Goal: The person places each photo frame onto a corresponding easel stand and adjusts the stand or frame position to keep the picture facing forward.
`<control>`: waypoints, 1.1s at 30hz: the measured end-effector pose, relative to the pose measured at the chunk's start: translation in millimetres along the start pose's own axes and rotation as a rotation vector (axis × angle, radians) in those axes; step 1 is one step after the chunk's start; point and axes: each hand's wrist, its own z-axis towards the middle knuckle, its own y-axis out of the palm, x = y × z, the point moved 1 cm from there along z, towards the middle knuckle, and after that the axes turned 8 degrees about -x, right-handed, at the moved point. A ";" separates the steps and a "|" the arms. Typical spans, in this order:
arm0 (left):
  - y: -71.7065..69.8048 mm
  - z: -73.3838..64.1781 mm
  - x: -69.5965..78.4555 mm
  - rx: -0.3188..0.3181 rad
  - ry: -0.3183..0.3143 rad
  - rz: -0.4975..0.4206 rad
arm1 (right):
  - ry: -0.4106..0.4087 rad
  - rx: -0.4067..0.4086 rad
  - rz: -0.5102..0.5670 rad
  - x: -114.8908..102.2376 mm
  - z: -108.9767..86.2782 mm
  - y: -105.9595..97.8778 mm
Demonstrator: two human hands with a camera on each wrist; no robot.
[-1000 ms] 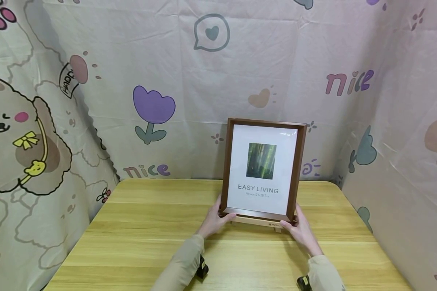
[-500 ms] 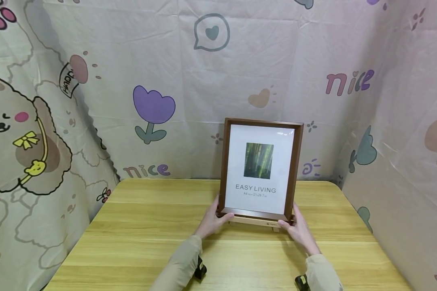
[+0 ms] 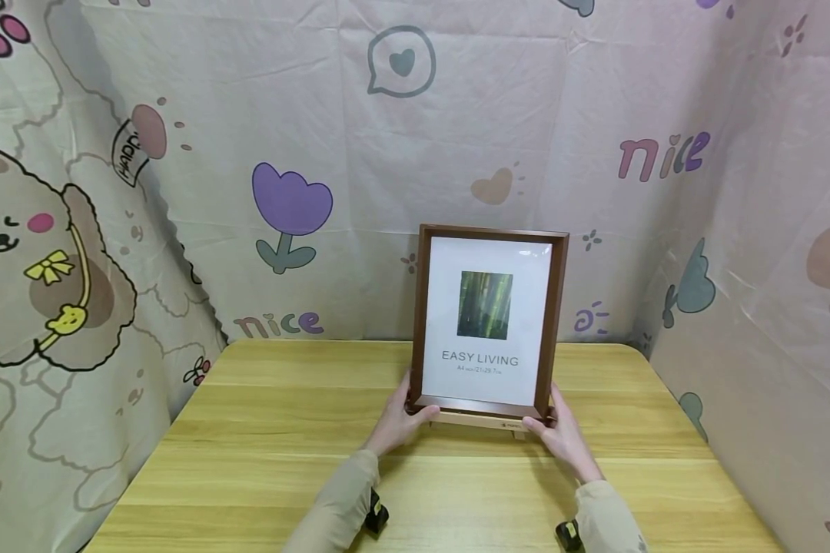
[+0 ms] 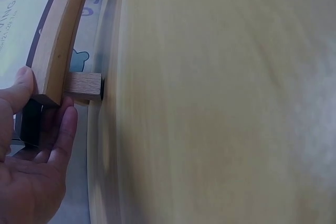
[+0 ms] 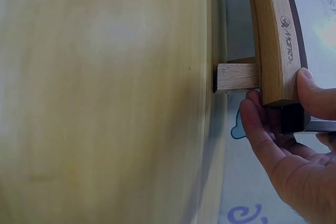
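A brown picture frame (image 3: 556, 322) leans upright on a light wooden tabletop easel (image 3: 466, 419). Behind its glazing is a white sheet with a small bamboo picture and the words EASY LIVING. My left hand (image 3: 396, 421) grips the frame's lower left corner, thumb in front and fingers under and behind. At the lower right corner my right hand (image 3: 560, 434) holds on the same way. Both wrist views show the thumbs at the ends of the easel's ledge (image 5: 273, 40), with fingertips close to its short legs (image 4: 84, 85). The easel's back is hidden behind the frame.
The wood-grain table (image 3: 283, 461) spreads out on all sides of the easel. A patterned cloth (image 3: 387, 153) hangs behind the table and along both sides. Each wrist wears a small black camera (image 3: 376, 514) below the sleeve.
The picture frame and easel have shifted slightly to the left together, with both hands moving along. The grip at both lower corners looks the same.
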 end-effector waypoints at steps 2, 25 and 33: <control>-0.4 -0.6 -0.4 0.007 -0.003 0.003 | 0.003 -0.003 -0.005 -0.3 0.4 0.8; -7.9 -9.2 -2.5 0.034 -0.040 0.022 | 0.008 -0.003 0.013 -3.8 5.9 9.9; -10.3 -9.0 -6.1 0.047 -0.011 0.017 | 0.005 -0.014 -0.018 -4.4 8.0 12.1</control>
